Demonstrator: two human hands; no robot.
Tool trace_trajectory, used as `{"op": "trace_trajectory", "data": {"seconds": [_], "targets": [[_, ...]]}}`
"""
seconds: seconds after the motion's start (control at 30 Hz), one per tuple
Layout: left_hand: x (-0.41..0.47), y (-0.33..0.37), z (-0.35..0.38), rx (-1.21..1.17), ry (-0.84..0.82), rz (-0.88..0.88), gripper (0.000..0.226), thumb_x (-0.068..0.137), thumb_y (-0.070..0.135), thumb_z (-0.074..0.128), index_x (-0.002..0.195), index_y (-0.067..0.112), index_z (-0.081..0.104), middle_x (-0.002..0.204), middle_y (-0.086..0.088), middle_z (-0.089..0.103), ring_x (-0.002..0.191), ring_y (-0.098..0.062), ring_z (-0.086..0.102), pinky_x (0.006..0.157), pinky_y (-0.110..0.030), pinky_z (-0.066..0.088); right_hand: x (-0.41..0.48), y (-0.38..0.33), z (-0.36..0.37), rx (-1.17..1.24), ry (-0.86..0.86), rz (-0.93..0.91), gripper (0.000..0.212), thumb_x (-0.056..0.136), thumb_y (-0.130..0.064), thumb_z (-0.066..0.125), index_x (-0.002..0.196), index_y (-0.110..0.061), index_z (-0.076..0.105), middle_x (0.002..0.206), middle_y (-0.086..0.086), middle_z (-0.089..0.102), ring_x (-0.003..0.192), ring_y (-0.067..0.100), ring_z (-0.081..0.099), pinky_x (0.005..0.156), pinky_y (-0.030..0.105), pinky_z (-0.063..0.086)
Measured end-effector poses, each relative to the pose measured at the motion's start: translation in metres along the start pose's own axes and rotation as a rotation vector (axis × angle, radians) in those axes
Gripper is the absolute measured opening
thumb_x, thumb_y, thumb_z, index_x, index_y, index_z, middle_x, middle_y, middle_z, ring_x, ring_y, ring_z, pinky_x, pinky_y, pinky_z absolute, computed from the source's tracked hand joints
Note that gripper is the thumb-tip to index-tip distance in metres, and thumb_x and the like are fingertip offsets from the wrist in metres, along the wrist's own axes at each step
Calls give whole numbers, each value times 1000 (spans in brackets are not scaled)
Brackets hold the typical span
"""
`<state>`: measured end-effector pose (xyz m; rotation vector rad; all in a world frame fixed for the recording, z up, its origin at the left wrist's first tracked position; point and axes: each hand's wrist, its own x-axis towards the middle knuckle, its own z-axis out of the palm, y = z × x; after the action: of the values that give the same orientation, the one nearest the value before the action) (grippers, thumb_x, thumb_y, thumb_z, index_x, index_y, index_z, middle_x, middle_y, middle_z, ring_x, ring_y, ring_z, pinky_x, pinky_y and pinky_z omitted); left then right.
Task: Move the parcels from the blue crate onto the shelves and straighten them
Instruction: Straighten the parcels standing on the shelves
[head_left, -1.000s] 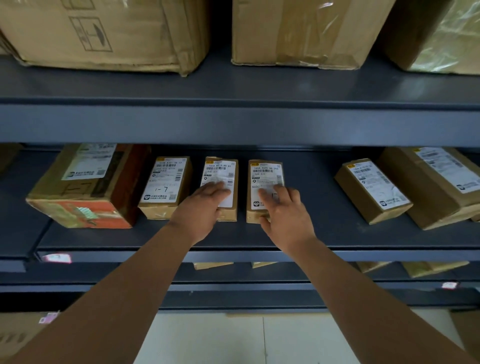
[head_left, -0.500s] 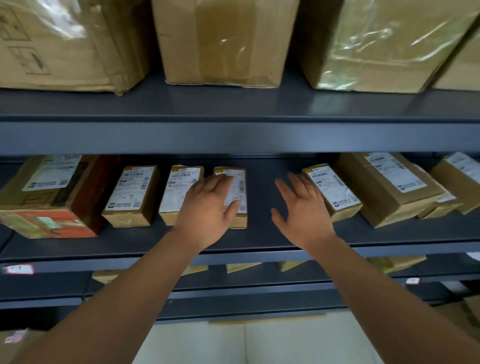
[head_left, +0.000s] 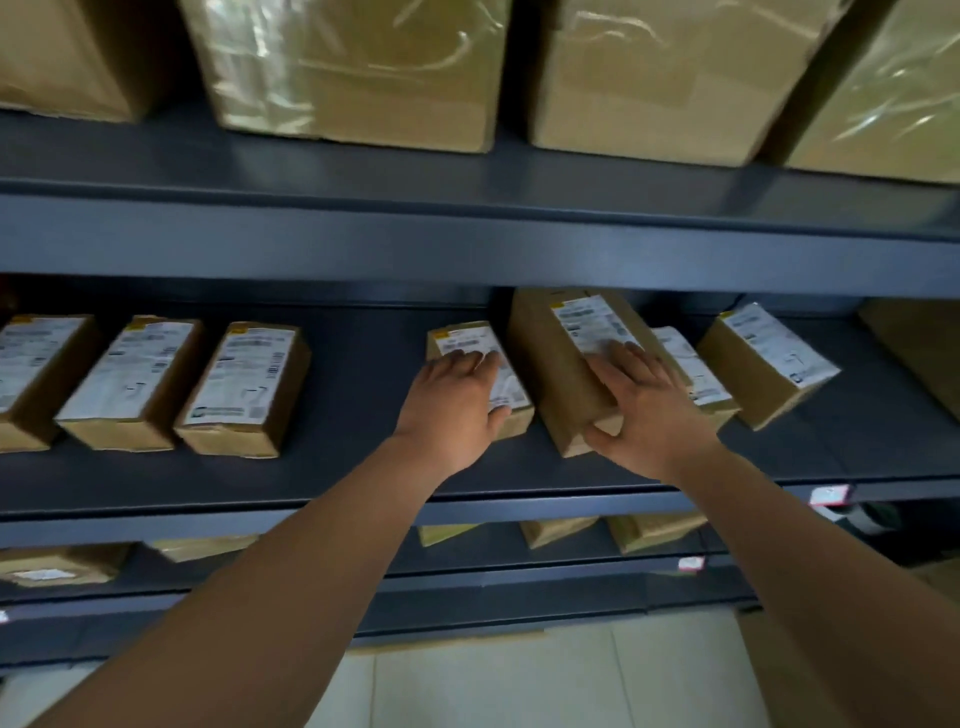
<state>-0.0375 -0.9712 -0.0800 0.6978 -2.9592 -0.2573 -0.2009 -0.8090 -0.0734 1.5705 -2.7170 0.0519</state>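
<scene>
Since half a second ago both hands have travelled right along the middle shelf. The left hand has left the row of three parcels and now lies on the small parcel. The right hand, which hovered free, is down on the larger parcel.

We see the left fingers straight and flat across the small parcel's label, thumb at its front edge. The right fingers spread over the larger parcel's top and the thumb hooks its near front corner, so that one is gripped. Both parcels sit on the middle shelf, just beside each other and skewed to the shelf edge (blur hides whether they touch). Two more labelled parcels lie askew to the right, and big taped cartons stand on the shelf above.
</scene>
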Motion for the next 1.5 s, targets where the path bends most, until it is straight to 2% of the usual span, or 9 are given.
{"op": "trace_trajectory", "data": {"seconds": [0.07,0.2,0.33,0.53,0.9,1.27,1.5], "targets": [[13,12,10,23,-34,-10,63,96,42,45,148,15,22,150,-7,32,138,-26,26,113,-38,23,3,15,0,17,-17,-17,93,68,-70,39,149,-31,16,157,-1,15,144,20,11,117,44,11],[21,19,26,57,-96,-27,59,96,35,47,147,14,25,155,-6,21,143,-23,16,110,-36,27,4,24,7,-19,4,-48,90,76,-57,58,149,-35,11,156,-4,14,141,22,14,117,43,9],[10,7,23,47,-140,-34,59,98,33,45,149,18,20,158,0,13,145,-18,11,109,-37,32,2,15,12,-7,65,-57,88,71,-60,56,148,-34,21,148,-1,28,130,26,29,113,45,19],[-11,-25,7,22,-218,-37,62,97,28,50,150,25,18,159,6,8,145,-15,11,113,-34,26,2,-30,18,-15,141,-84,86,70,-64,50,145,-29,30,138,7,36,121,29,33,106,47,31],[-42,-99,-11,-35,-210,-146,65,94,21,56,149,28,22,158,9,12,144,-14,17,114,-32,22,9,-107,21,-45,142,-51,83,78,-66,48,147,-29,20,139,7,32,122,29,31,109,46,22],[-49,-124,-9,-110,-197,-59,63,93,16,56,148,26,27,158,9,13,144,-13,15,116,-34,21,8,-148,22,-27,145,-11,81,79,-64,47,147,-28,21,140,8,32,123,29,30,111,45,21],[-48,-122,-14,-115,-220,-57,63,93,28,57,148,25,27,158,5,14,144,-16,15,116,-34,21,8,-151,13,-17,101,-12,83,80,-65,46,148,-30,15,144,8,24,128,29,25,114,44,18]]}}
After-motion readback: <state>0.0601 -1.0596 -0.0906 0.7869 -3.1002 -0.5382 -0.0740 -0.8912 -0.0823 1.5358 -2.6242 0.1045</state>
